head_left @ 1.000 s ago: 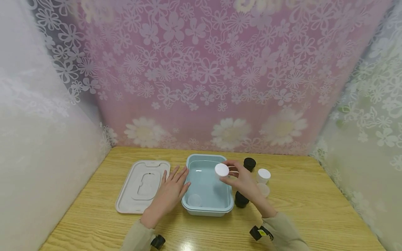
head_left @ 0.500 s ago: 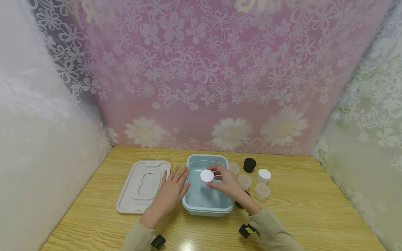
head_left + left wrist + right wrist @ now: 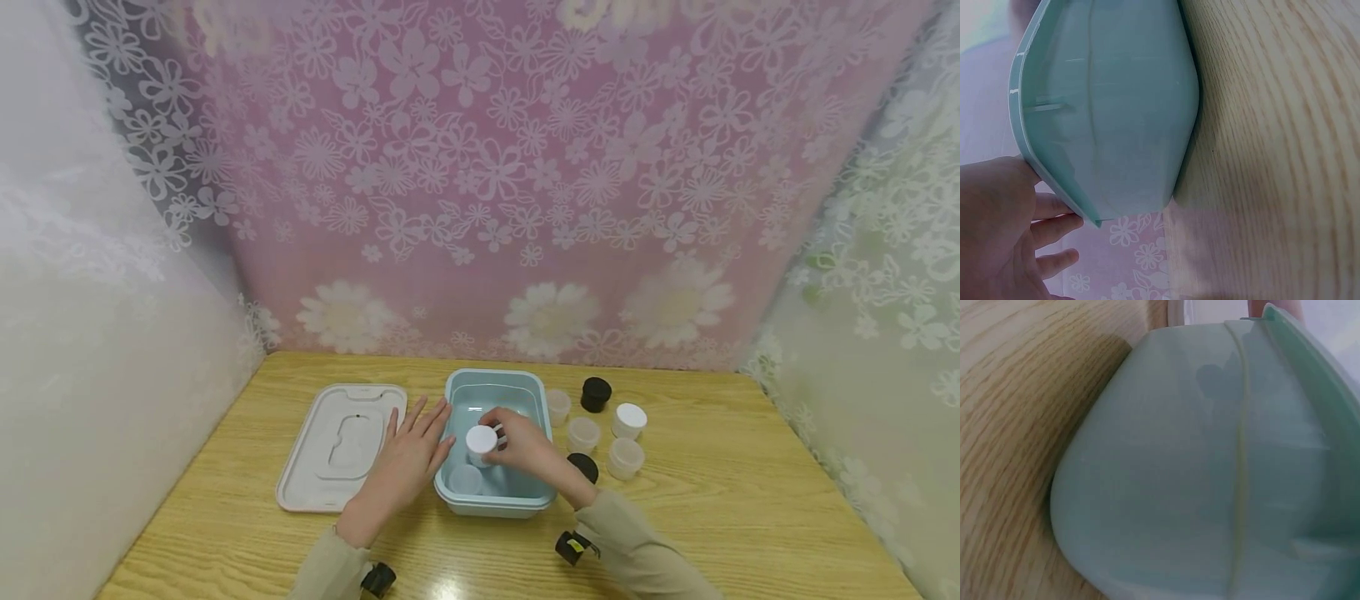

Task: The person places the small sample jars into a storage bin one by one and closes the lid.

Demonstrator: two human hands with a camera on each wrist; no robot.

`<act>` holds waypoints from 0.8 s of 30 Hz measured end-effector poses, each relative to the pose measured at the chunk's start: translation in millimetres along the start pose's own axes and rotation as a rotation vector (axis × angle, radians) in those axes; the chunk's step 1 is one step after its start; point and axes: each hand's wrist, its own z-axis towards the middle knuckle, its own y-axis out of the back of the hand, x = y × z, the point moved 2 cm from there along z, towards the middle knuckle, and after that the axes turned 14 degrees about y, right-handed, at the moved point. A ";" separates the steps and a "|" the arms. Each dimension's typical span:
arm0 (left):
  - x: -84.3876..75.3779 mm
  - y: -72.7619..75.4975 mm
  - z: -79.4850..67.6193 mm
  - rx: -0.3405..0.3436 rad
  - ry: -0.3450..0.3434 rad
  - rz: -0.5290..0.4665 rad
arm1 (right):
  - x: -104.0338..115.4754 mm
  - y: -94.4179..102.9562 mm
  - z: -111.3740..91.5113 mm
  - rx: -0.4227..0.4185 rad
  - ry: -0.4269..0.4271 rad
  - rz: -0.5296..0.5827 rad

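Note:
My right hand (image 3: 528,450) pinches a small white-lidded jar (image 3: 482,440) between thumb and fingers, low inside the light-blue plastic tub (image 3: 497,502). Just in front of that jar, a small translucent-lidded container (image 3: 465,480) sits in the tub's near left corner. My left hand (image 3: 408,454) lies with fingers spread, its fingertips at the tub's left rim; in the left wrist view that hand (image 3: 1007,231) touches the rim from outside. The right wrist view shows only the outer wall of the tub (image 3: 1160,456), with the right hand out of sight.
To the tub's right stand several small jars: a black-lidded one (image 3: 596,394), a white-lidded one (image 3: 630,421), a translucent one (image 3: 626,458) and a black one (image 3: 582,468) partly behind the right wrist. A pale tub lid (image 3: 341,492) lies flat on the wooden table (image 3: 735,483) at the left.
My right hand has carried the white-lidded jar from the tub's right rim leftward and down into the tub, beside the translucent container. The left hand stays at the rim.

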 end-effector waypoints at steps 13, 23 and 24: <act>1.6 -1.1 0.5 -0.002 -0.008 0.002 | -1.2 -9.9 6.4 0.080 0.015 0.115; 2.2 -1.5 1.0 -0.019 -0.014 0.007 | -0.2 -9.6 5.6 0.123 0.057 0.144; 2.3 -1.8 1.1 -0.019 -0.015 0.005 | 0.0 -8.9 5.3 0.119 0.050 0.142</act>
